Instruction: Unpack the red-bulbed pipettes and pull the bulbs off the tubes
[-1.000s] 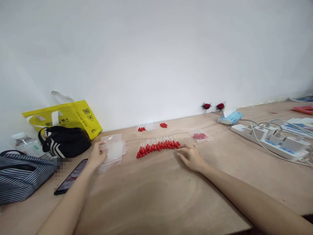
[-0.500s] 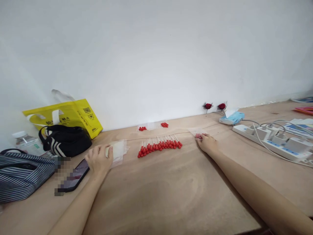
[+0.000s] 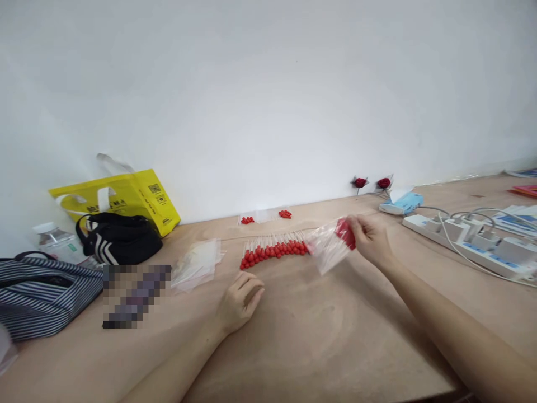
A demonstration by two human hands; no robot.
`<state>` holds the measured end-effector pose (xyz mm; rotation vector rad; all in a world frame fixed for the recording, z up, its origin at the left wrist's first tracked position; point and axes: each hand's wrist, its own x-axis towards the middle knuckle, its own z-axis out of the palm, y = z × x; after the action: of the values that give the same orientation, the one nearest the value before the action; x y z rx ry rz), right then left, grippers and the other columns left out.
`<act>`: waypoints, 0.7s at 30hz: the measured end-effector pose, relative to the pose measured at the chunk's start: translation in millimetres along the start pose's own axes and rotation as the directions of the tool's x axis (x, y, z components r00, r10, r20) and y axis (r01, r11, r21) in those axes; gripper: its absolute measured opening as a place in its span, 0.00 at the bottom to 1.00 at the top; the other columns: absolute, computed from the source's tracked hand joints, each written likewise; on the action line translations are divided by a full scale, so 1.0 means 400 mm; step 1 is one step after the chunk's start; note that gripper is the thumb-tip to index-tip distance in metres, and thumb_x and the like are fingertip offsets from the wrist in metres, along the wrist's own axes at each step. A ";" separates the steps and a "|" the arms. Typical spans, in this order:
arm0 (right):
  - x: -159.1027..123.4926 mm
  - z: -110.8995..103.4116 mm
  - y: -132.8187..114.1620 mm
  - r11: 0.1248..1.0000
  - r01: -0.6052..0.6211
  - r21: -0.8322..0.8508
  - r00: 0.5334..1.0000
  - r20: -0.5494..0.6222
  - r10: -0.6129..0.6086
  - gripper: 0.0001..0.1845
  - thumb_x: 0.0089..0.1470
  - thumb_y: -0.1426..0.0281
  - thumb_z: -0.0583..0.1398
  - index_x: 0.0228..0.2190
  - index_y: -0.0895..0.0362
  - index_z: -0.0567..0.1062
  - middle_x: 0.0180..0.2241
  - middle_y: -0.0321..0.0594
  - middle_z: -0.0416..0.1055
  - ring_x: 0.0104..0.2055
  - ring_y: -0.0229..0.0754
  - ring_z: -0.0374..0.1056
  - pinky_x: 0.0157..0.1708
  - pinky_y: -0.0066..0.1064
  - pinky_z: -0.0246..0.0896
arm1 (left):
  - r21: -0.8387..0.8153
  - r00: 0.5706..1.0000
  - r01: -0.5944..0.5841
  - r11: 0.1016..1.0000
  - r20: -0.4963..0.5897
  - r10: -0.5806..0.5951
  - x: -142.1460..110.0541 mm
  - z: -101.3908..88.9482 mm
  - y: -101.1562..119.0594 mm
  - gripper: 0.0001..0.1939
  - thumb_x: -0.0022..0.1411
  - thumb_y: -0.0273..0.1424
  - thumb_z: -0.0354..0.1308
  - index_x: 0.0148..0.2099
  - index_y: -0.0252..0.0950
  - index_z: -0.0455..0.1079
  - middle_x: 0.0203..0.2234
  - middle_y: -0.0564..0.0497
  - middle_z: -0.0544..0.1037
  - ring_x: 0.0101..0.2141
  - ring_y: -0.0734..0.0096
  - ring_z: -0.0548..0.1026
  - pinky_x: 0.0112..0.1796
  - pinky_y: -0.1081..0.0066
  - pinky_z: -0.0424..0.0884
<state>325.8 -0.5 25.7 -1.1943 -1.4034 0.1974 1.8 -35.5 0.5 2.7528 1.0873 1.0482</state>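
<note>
My right hand pinches a clear plastic bag by its red end, lifted off the table and hanging down to the left. The red part is blurred, so I cannot tell what it is. My left hand is over the table with fingers loosely bent, thumb apart, nothing visible in it. Just beyond it lies a row of thin pale sticks with red tips, fanned side by side. A stack of clear plastic bags lies to the left of the row.
Two bags with red-tipped pieces lie by the wall. A yellow bag, black pouch, bottle and striped bag stand left. Right are two dark red roses, a blue tissue pack and a power strip.
My left hand has left the stack of bags and moved right, in front of the red-tipped row. My right hand has raised the plastic bag off the table and brought it slightly nearer.
</note>
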 end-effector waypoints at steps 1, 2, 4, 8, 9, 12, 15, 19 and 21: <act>-0.017 0.021 -0.019 0.989 -0.087 0.116 0.993 0.094 0.077 0.23 0.50 0.52 0.51 0.20 0.58 0.67 0.15 0.33 0.62 0.17 0.32 0.56 0.18 0.23 0.50 | -0.044 0.998 0.061 0.997 0.024 -0.060 0.000 -0.003 -0.001 0.06 0.59 0.30 0.48 0.34 0.37 0.66 0.29 0.50 0.70 0.34 0.70 0.68 0.37 0.70 0.64; -0.038 0.048 -0.035 0.955 -0.209 0.210 0.964 0.211 0.165 0.24 0.48 0.50 0.51 0.19 0.58 0.66 0.14 0.31 0.60 0.15 0.31 0.54 0.15 0.23 0.48 | -0.101 0.990 0.133 0.986 0.057 -0.128 0.000 -0.005 -0.003 0.08 0.60 0.32 0.47 0.35 0.37 0.66 0.30 0.50 0.70 0.34 0.70 0.69 0.37 0.70 0.64; -0.083 0.114 -0.055 0.848 -0.420 0.322 0.870 0.408 0.277 0.24 0.44 0.49 0.54 0.17 0.59 0.66 0.13 0.30 0.59 0.14 0.30 0.52 0.14 0.23 0.48 | -0.252 0.956 0.287 0.924 0.139 -0.259 -0.001 -0.004 -0.008 0.13 0.61 0.37 0.43 0.40 0.37 0.65 0.30 0.50 0.71 0.33 0.69 0.70 0.37 0.69 0.65; -0.158 0.231 -0.073 0.647 -0.696 0.312 0.656 0.643 0.395 0.20 0.44 0.55 0.58 0.19 0.60 0.67 0.13 0.30 0.62 0.14 0.29 0.55 0.15 0.21 0.50 | -0.521 0.886 0.459 0.720 0.213 -0.411 0.001 0.009 -0.020 0.23 0.61 0.45 0.36 0.49 0.36 0.59 0.33 0.49 0.71 0.32 0.70 0.70 0.38 0.68 0.65; -0.168 0.248 -0.077 0.624 -0.721 0.300 0.626 0.668 0.403 0.19 0.45 0.56 0.58 0.20 0.61 0.68 0.13 0.30 0.63 0.14 0.30 0.56 0.15 0.22 0.52 | -0.538 0.874 0.479 0.694 0.217 -0.436 0.003 0.012 -0.021 0.23 0.60 0.46 0.38 0.50 0.36 0.58 0.33 0.49 0.71 0.32 0.70 0.69 0.38 0.68 0.65; -0.176 0.263 -0.091 0.564 -0.781 0.266 0.532 0.757 0.379 0.17 0.48 0.59 0.57 0.23 0.62 0.70 0.16 0.35 0.67 0.16 0.33 0.62 0.19 0.27 0.60 | -0.465 0.850 0.524 0.714 0.227 -0.475 0.006 0.016 -0.015 0.22 0.54 0.43 0.52 0.47 0.36 0.60 0.34 0.49 0.70 0.32 0.71 0.69 0.36 0.69 0.65; -0.158 0.232 -0.092 0.496 -0.842 0.214 0.399 0.865 0.304 0.11 0.46 0.66 0.59 0.25 0.63 0.72 0.21 0.39 0.71 0.21 0.34 0.67 0.25 0.28 0.65 | -0.326 0.879 0.475 0.817 0.220 -0.423 0.005 0.014 -0.012 0.17 0.51 0.35 0.56 0.43 0.36 0.63 0.34 0.49 0.71 0.33 0.70 0.69 0.34 0.68 0.66; -0.129 0.172 -0.068 0.495 -0.863 0.099 0.293 0.896 0.333 0.12 0.37 0.76 0.64 0.30 0.63 0.73 0.24 0.37 0.72 0.23 0.33 0.69 0.27 0.25 0.66 | -0.232 0.905 0.412 0.881 0.214 -0.367 -0.001 0.014 -0.022 0.12 0.52 0.28 0.54 0.41 0.36 0.64 0.34 0.48 0.72 0.36 0.68 0.70 0.37 0.65 0.67; -0.125 0.157 -0.059 0.489 -0.869 0.076 0.278 0.892 0.356 0.17 0.34 0.78 0.65 0.32 0.62 0.72 0.23 0.37 0.72 0.23 0.33 0.69 0.26 0.24 0.67 | -0.198 0.913 0.398 0.896 0.187 -0.364 0.001 0.016 -0.025 0.10 0.52 0.26 0.53 0.40 0.36 0.65 0.34 0.48 0.73 0.36 0.68 0.71 0.38 0.64 0.67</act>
<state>249.7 -15.3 -5.9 -1.1146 -1.2645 1.8960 -0.3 -26.1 -6.5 2.2647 1.3152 0.8430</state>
